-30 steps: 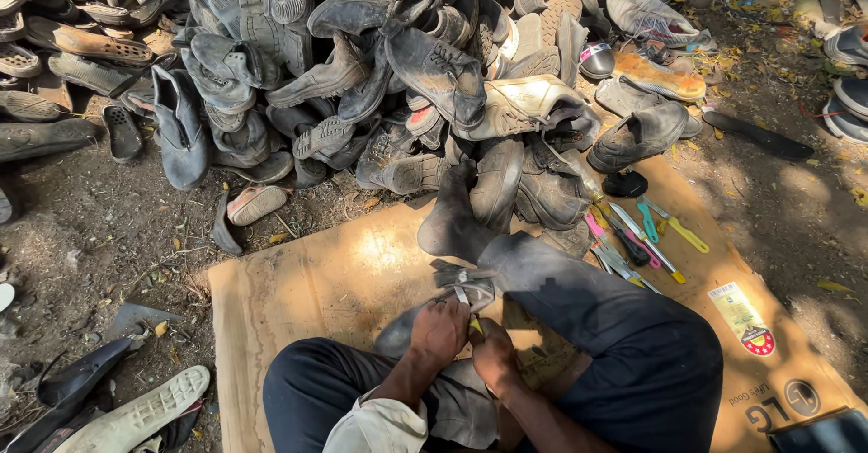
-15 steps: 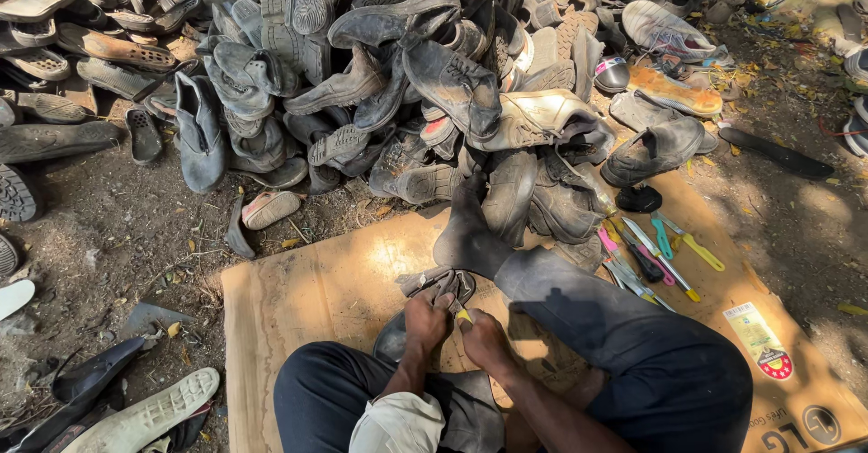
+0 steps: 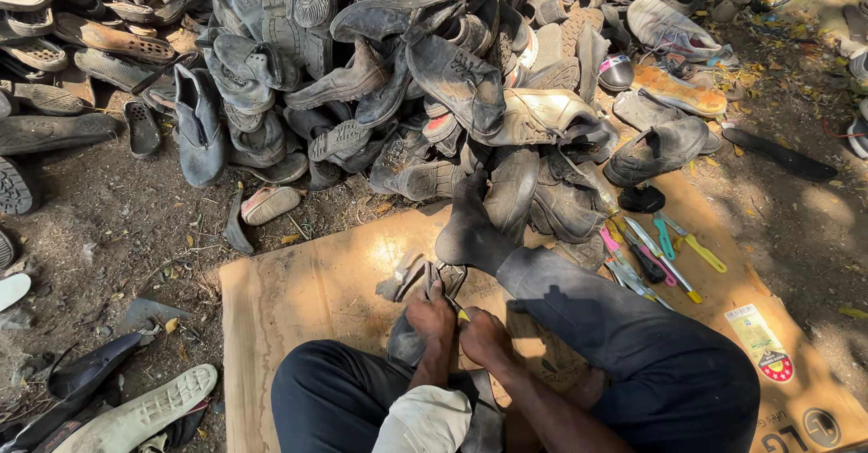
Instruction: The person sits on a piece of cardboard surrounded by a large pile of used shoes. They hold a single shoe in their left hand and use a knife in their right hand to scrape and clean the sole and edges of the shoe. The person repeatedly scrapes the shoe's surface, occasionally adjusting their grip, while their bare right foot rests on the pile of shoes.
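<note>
Shoe (image 3: 418, 301) under left hand (image 3: 432, 316), right hand (image 3: 483, 337) beside

Grey dusty shoes (image 3: 389, 73), tan cardboard (image 3: 307, 299), dark navy trousers (image 3: 651, 363)

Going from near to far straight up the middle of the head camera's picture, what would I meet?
White rolled sleeve → left hand on the dark shoe → socked foot → big heap of worn shoes.

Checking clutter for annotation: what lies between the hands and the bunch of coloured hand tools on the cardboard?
Head view: the person's outstretched trousered leg crosses between the hands and the coloured hand tools; beneath it, cardboard.
</note>
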